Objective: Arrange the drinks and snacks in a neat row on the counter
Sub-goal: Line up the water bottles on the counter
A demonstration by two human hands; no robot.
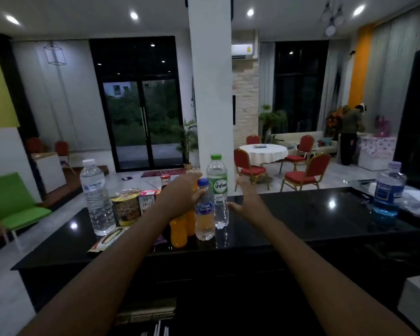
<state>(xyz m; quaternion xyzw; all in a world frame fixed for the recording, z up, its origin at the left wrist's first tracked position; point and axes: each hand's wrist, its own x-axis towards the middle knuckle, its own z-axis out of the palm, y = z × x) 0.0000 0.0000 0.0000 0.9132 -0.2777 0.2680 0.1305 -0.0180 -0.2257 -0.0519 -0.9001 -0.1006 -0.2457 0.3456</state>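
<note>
On the black counter (301, 214) stands a cluster of drinks. My left hand (182, 190) reaches over the orange drink bottles (178, 232), its fingers against the blue-capped small water bottle (205, 214); whether it grips anything I cannot tell. Behind that bottle stands a green-capped water bottle (217, 187). My right hand (246, 197) is open just right of the green-capped bottle, thumb near its base. Left of the cluster are a tall clear water bottle (95, 197), a noodle cup (126, 207), a small carton (147, 201) and a flat snack packet (108, 238).
A blue-tinted bottle (387, 190) stands at the counter's far right beside crumpled clear plastic (417, 202). A white pillar (211, 93) rises behind the counter. Beyond are red chairs, a round white table (263, 151) and a person at the far right.
</note>
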